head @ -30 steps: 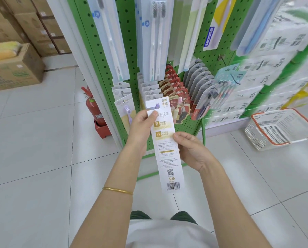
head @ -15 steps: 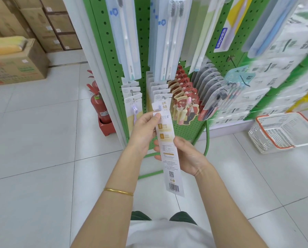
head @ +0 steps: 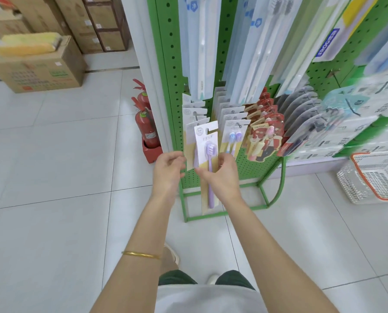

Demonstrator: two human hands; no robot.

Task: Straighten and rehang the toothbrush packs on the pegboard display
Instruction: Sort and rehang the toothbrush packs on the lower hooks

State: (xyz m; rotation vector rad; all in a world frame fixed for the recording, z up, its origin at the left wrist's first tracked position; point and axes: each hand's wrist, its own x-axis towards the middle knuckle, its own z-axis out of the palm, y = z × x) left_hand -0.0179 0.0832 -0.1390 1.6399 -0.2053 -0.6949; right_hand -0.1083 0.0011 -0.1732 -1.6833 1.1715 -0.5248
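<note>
Purple-brushed toothbrush pack [head: 207, 143] is upright before the low hooks of the green pegboard [head: 171, 71], pinched mid-height by fingers of the right hand [head: 222, 180]. Fingers of the left hand [head: 168, 171] curl beside its left edge; whether they touch it is unclear.

I see both arms reaching out toward 12 o'clock, hands close together. Right hand [head: 224, 177] pinches the toothbrush pack [head: 207, 141]. Left hand [head: 169, 170] sits at its 9 o'clock, fingers loosely curled, and I can't tell if it's touching anything.
</note>
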